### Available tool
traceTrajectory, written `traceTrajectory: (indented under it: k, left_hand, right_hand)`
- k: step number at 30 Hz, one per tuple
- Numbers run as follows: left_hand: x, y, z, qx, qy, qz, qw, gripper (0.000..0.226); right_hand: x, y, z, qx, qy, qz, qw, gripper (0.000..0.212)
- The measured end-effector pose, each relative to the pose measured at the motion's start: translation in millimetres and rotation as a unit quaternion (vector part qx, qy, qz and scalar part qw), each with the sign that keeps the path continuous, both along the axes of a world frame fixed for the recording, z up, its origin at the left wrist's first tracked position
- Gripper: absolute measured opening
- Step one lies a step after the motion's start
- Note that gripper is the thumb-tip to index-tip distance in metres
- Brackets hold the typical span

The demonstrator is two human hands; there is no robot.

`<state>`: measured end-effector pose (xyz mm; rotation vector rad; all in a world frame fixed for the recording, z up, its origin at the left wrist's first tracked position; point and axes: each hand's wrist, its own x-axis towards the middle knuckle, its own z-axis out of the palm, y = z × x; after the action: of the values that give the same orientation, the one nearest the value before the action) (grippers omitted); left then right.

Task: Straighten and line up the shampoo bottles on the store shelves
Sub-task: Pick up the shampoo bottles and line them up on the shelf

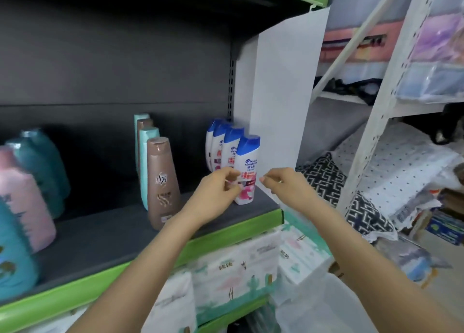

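Observation:
A row of white shampoo bottles with blue caps stands at the right end of the dark shelf (105,234). The front bottle (247,162) is upright near the shelf edge. My left hand (218,192) has its curled fingers against this bottle's lower left side and pinches it. My right hand (283,184) hovers just right of the bottle with fingers curled, a small gap apart, holding nothing. To the left, a brown bottle (162,182) fronts a row of teal and brown bottles (148,142).
Large teal and pink bottles (30,187) crowd the shelf's left end. A white side panel (283,94) closes the shelf on the right. Packs of tissue (238,270) fill the shelf below. A white rack (376,121) with bedding stands at the right.

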<state>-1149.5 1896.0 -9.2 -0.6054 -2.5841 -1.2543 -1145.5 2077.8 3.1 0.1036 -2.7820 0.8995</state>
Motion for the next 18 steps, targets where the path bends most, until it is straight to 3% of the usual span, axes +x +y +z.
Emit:
traceTrajectory:
  k: [4,8,18]
  left_hand:
    - [-18.9,12.2,3.9,0.026,0.019,0.047,0.998,0.043]
    - [-35.5,18.9,3.7,0.038,0.014,0.091,0.995,0.052]
    - [-51.1,30.3,5.4,0.069,-0.029,0.090,0.993,0.032]
  right_hand:
    - [-28.2,14.0,11.0,-0.036,0.020,-0.001,0.999,0.027]
    - [-51.3,17.0,16.6,-0.143,0.009,0.061,0.988,0.039]
    - [-80.5,15.3,13.6,-0.320,-0.023,0.265,0.909,0.026]
